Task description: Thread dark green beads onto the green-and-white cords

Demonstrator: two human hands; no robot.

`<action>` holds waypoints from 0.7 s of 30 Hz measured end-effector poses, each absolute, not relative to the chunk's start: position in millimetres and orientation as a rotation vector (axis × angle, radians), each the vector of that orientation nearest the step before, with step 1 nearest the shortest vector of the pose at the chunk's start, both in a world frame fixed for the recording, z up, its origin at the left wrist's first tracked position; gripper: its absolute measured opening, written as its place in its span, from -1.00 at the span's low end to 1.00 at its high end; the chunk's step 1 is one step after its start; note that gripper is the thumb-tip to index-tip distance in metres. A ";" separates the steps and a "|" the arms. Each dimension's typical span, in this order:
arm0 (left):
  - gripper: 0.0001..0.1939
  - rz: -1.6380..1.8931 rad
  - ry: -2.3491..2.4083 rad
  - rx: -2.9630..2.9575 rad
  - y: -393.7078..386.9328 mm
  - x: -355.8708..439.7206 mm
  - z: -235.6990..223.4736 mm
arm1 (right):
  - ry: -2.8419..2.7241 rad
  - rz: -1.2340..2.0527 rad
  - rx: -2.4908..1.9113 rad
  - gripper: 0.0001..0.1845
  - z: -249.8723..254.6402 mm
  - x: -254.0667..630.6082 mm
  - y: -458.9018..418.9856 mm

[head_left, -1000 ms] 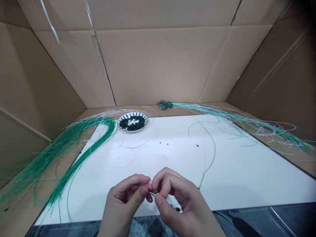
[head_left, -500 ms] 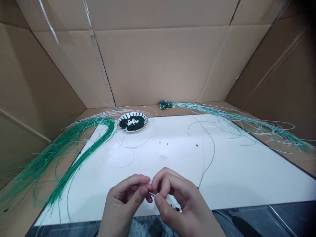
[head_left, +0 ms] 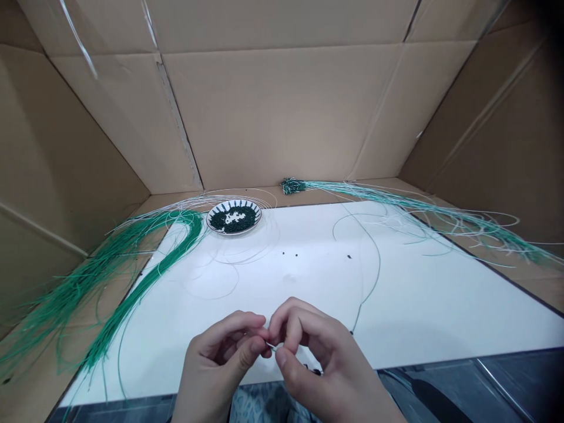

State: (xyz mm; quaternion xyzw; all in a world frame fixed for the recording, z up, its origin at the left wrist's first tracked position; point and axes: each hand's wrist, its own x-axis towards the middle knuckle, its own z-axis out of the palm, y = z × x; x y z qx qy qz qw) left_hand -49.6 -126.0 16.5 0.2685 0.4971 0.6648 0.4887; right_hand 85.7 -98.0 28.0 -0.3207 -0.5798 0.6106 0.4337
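Observation:
My left hand (head_left: pixel 227 352) and my right hand (head_left: pixel 312 349) meet low in the middle, over the near edge of the white board (head_left: pixel 176 341). Thumb and fingers of each are pinched on a thin green thread (head_left: pixel 272 347), of which only a short piece shows between them. A few small dark beads (head_left: pixel 314 370) show under my right palm. From behind that hand a green strand (head_left: pixel 372 296) curves away across the board. My fingers hide most of what they grip.
A patterned plate (head_left: pixel 214 226) of dark green beads stands at the back. Green threads (head_left: pixel 145 281) lie in a bundle at left; a beaded-end bundle (head_left: pixel 352 191) stretches along the back right. Loose beads (head_left: pixel 349 257) dot the board. Cardboard walls (head_left: pixel 282 117) enclose three sides.
The whole view has shifted slightly to the left. Both hands keep nearly the same pinch on the thread.

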 end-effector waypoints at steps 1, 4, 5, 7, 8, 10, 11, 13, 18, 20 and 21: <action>-0.71 1.616 1.203 0.666 -126.0 -49.6 16.5 | -1.445 1.526 -0.792 -0.80 28.0 86.1 -98.1; -0.73 1.621 1.186 0.697 -125.9 -49.7 16.7 | -1.452 1.535 -0.767 -0.79 27.4 87.0 -98.1; -0.73 1.622 1.183 0.700 -125.9 -49.7 16.9 | -1.452 1.535 -0.760 -0.79 27.1 87.2 -98.0; -0.74 1.622 1.177 0.697 -125.8 -49.7 17.1 | -1.450 1.535 -0.750 -0.79 26.3 87.2 -97.8; -0.73 1.621 1.174 0.695 -125.9 -49.8 17.0 | -1.447 1.536 -0.747 -0.79 26.0 87.0 -97.7; -0.73 1.620 1.169 0.695 -125.9 -50.0 16.8 | -1.440 1.542 -0.745 -0.79 25.4 86.7 -97.7; -0.73 1.621 1.167 0.696 -126.0 -50.1 16.6 | -1.438 1.544 -0.745 -0.79 25.2 86.5 -97.8; -0.73 1.622 1.166 0.701 -125.9 -50.2 16.4 | -1.433 1.544 -0.747 -0.79 25.3 86.5 -97.9; -0.73 1.620 1.172 0.695 -126.0 -49.7 17.1 | -1.415 1.556 -0.748 -0.81 26.7 87.1 -97.9; -0.72 1.618 1.170 0.689 -126.3 -49.3 17.7 | -1.409 1.565 -0.754 -0.81 27.2 87.2 -97.7; -0.72 1.618 1.170 0.685 -126.5 -49.1 18.0 | -1.408 1.566 -0.761 -0.81 27.3 87.2 -97.6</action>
